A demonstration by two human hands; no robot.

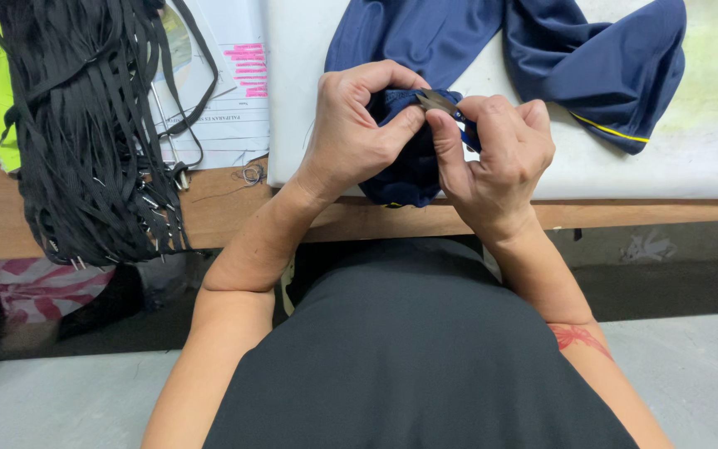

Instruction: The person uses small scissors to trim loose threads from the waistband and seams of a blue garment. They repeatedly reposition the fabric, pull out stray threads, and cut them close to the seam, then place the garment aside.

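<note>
- At the table edge (641, 179): navy garment (413, 162), bunched between both hands.
- Left hand (351, 133) pinches the fabric closed.
- Right hand (500, 154) grips small thread snips (435, 101).
- Fabric looks soft, light, slippery; best held near the seam.
- Black elastic bundle (85, 125) lies well apart.

both hands (434, 137) pinched close together

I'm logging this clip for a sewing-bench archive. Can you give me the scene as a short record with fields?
left hand: bunches navy garment at the table edge
right hand: holds small metal thread snips, blades on the bunched cloth
garment detail: thin yellow piping
surface: white table on a wooden bench
far left: bundle of black drawcords with metal tips, over printed paper
</note>
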